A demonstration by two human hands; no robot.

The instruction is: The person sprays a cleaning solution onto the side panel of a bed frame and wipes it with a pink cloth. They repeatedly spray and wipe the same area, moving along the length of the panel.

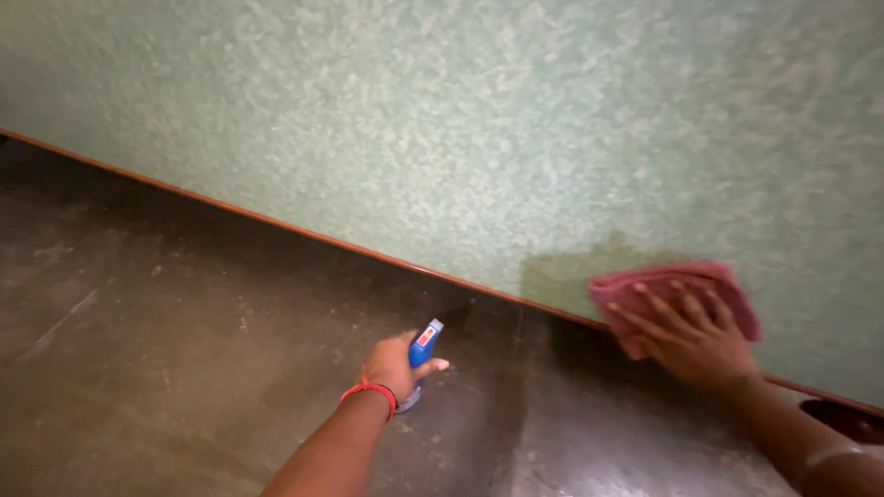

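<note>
My right hand (692, 339) presses a folded pink cloth (677, 293) flat against a mottled green surface (516, 138) close to its brown edge, fingers spread over the cloth. A darker damp patch (562, 271) lies on the green surface just left of the cloth. My left hand (394, 364), with a red band at the wrist, is closed around a blue spray bottle (424, 342) held out over the floor, nozzle pointing up toward the green surface.
A thin brown strip (276, 225) runs diagonally along the lower edge of the green surface. Below it lies a dark, stained concrete floor (166, 368). A dark rounded object (847, 419) peeks in at the right edge.
</note>
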